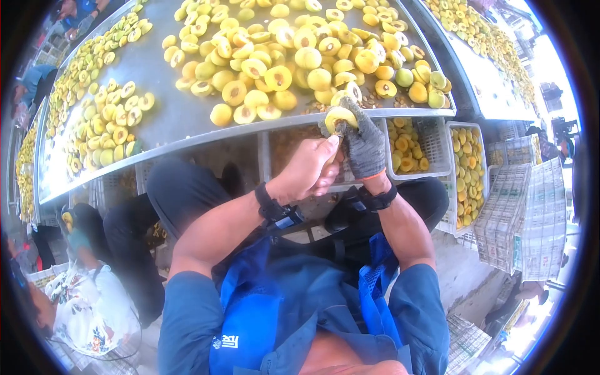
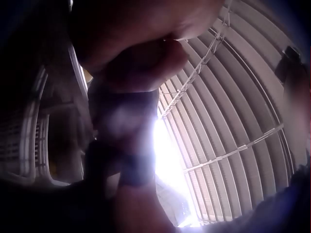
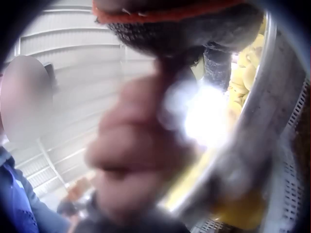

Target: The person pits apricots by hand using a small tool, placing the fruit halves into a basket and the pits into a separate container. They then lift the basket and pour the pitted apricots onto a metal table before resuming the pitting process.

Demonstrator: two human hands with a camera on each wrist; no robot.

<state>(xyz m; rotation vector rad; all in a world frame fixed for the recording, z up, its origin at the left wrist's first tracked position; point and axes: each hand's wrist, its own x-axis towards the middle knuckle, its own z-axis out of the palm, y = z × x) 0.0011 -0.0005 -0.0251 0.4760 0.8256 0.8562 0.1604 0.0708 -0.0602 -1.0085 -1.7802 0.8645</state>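
My bare left hand (image 1: 307,170) grips a slim tool (image 1: 335,150) with a light brown handle, mostly hidden by the fingers. The tool's tip meets the middle of a yellow peach half (image 1: 341,117), where the flesh is brown. My right hand (image 1: 365,145), in a dark grey knitted glove with an orange cuff, holds that peach half with thumb and fingers, just over the table's near edge. In the right wrist view the left hand (image 3: 131,145) is blurred below the glove (image 3: 184,31). In the left wrist view the hands are dark and the peach is hidden.
A metal table (image 1: 165,119) carries heaps of peach halves (image 1: 269,69), with loose brown stones (image 1: 372,103) near its edge. Beneath and beside it stand plastic crates (image 1: 440,172) holding peaches. Stacked empty crates (image 1: 522,219) are at the right. Another person (image 1: 94,306) sits at the left.
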